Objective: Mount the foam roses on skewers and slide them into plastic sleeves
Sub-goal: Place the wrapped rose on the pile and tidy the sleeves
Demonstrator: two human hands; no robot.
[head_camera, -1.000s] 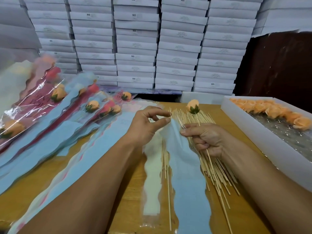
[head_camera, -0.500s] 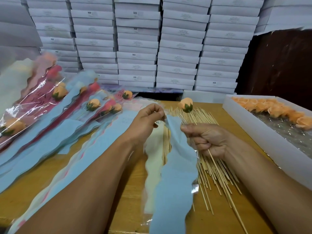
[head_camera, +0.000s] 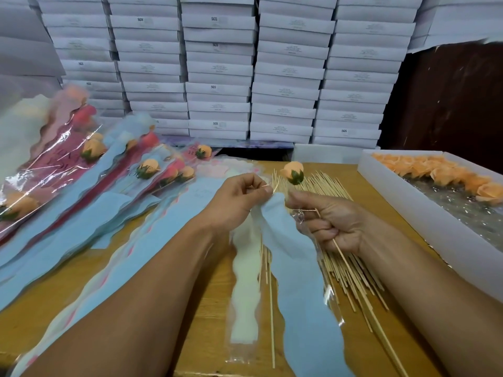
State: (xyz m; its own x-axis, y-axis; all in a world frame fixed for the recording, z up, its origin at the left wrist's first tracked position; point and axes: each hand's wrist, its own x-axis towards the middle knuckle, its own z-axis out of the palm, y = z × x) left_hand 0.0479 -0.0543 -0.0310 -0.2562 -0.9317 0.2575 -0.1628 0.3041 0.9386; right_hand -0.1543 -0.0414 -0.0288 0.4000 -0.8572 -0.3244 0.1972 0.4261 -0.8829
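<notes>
Since earlier frame: your blue sleeve (head_camera: 294, 257) lifted off table, mouth raised between hands; mounted rose (head_camera: 292, 172) nearer it.

Left hand (head_camera: 239, 198): pinches sleeve's left lip. Right hand (head_camera: 330, 223): fist round skewer (head_camera: 339, 247), fingertips catching right lip.

Done: sleeved roses (head_camera: 148, 168) piled far left. Left: loose roses in white tray (head_camera: 424, 210) right; bare skewers (head_camera: 351, 270) centre; flat sleeves (head_camera: 89, 229) left. Current rose not yet inside.

Unclear: whether sleeve mouth is open; skewer hidden inside fist; tray cut off right.

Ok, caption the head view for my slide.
Both hands, left hand and right hand, pinch open a blue sleeve; the right also holds a skewered foam rose.
</notes>
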